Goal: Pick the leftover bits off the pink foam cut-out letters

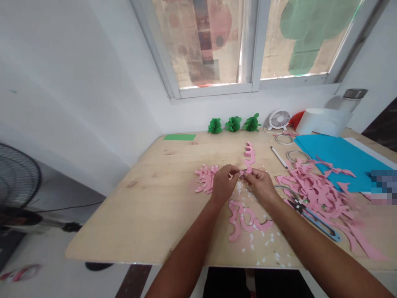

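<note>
Over the middle of the table, my left hand [226,182] and my right hand [259,184] come together at a curved pink paper cutout [247,170]. Fingers of both hands pinch it, one hand at each end. Just beyond it lie more wavy pink cutouts [249,153]. To the left of my left hand is a small pile of pink cutouts [206,179]. Nearer me, several C-shaped pink pieces [247,218] lie between my forearms, with tiny white paper bits [272,237] scattered around them.
Pink scraps [316,186], a blue utility knife [322,223] and tape rolls [298,156] lie on the right, beside blue sheets [344,157] and a white pen [279,157]. Green paper ornaments [233,124], a green strip [179,137] and a small fan [279,119] are along the back.
</note>
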Demonstrator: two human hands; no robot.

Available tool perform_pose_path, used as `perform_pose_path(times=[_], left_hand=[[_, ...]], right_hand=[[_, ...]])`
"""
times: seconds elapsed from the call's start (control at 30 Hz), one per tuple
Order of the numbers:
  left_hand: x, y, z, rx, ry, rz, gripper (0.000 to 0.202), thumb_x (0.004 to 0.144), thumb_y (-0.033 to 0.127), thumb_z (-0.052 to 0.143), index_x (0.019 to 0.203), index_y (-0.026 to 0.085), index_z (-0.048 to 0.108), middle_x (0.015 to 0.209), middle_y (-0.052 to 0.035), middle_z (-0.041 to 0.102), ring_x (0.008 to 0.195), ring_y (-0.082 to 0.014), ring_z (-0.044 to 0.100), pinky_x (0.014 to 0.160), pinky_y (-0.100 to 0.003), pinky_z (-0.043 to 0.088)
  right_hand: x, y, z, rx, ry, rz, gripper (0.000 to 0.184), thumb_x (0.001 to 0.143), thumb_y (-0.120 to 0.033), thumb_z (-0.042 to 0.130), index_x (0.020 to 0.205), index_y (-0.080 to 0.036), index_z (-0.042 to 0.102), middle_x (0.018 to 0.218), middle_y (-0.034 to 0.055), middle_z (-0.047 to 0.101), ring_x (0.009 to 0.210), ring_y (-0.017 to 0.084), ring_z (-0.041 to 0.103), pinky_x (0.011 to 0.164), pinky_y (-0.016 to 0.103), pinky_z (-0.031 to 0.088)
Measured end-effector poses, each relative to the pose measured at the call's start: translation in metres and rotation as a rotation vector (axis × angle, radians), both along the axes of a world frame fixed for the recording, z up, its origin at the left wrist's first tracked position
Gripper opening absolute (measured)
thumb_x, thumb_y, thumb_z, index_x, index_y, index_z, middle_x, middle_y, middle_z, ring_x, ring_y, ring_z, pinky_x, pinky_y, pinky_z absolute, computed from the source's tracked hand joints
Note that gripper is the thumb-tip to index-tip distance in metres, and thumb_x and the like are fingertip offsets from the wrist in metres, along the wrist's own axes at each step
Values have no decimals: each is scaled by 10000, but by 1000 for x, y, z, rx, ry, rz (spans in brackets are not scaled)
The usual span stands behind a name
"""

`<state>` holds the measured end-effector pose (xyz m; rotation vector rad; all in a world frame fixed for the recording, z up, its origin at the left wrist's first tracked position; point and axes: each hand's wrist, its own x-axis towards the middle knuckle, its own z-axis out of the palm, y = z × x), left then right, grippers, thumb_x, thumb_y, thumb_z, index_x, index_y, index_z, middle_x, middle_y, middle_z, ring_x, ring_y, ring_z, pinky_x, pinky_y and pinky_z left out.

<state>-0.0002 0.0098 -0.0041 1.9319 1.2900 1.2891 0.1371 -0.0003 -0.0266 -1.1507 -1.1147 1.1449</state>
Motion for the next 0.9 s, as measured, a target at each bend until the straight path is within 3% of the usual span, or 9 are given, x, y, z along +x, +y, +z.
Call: perform_pose_path(times=[0.27,0.9], left_hand=[[-1,1,-2,75,118,-4,119,738,128,558,803,180,643,797,-27,673,736,-137,588,691,-269,464],[-4,2,-5,155,177,-5,116,746,131,556,844,183,594,813,-29,652,799,-154,590,735,-294,462]], right_hand=[[-1,0,0,-3,30,17,237,692,-378,654,669,-142,647,524,-20,543,447,80,412,438,207,262],[-2,-1,4,-6,27,15,252,674,-393,662,654,-142,652,527,-11,559,452,85,427,443,210,284]])
